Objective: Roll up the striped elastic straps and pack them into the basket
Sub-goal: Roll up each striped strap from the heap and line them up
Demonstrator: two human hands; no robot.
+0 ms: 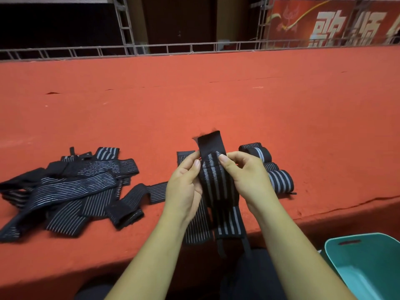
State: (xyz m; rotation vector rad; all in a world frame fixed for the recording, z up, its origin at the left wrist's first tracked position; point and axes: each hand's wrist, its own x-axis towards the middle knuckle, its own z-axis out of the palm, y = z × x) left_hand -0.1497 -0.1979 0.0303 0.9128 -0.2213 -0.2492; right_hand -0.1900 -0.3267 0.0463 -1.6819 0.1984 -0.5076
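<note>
My left hand [186, 182] and my right hand [244, 176] both grip one black strap with grey stripes [218, 185] above the red surface's front edge. Its plain black end stands up above my thumbs, and its lower end hangs down over the edge. A loose pile of unrolled striped straps [71, 189] lies to the left. Another flat strap [197, 226] lies under my left wrist. Rolled straps [279, 178] sit just right of my right hand. The teal basket [337, 250] stands below at the lower right; what I see of its inside holds nothing.
The red felt-covered surface [216, 100] stretches wide and far behind the straps. A metal truss rail [151, 48] runs along its back edge, with a red banner [335, 24] at the back right. My dark-clothed lap shows below the front edge.
</note>
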